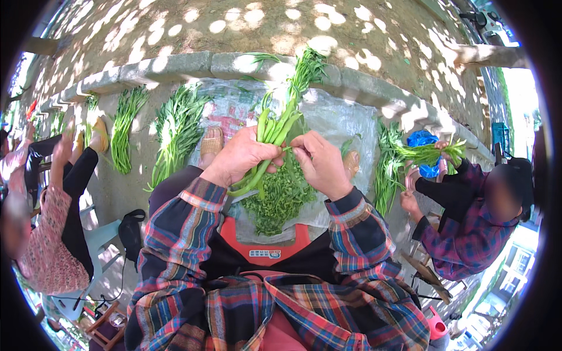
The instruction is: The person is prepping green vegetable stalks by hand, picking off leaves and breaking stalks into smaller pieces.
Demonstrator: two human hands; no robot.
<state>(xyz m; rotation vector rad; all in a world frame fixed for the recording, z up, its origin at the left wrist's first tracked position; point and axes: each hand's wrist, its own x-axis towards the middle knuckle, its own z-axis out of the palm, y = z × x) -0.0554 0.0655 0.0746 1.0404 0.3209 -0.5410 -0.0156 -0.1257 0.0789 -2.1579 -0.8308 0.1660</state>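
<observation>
My left hand (244,157) is wrapped round a bunch of thick, light green stalks (280,127), whose leafy end (308,63) points away from me toward the kerb. Close beside it, my right hand (321,165) is closed in a pinch at the near side of the bunch. A thin green bit shows at those fingertips, too small to name. Below both hands lies a heap of torn green leaves (275,205), partly over the front of a red plastic stool or tub (301,237) between my knees.
Plastic sheeting (351,123) covers the ground ahead, up to a stone kerb (193,65). Bunches of greens lie left (181,126) and right (386,169). A co-worker (462,216) handles greens at right, near a blue bag (422,139); another person (52,245) sits left.
</observation>
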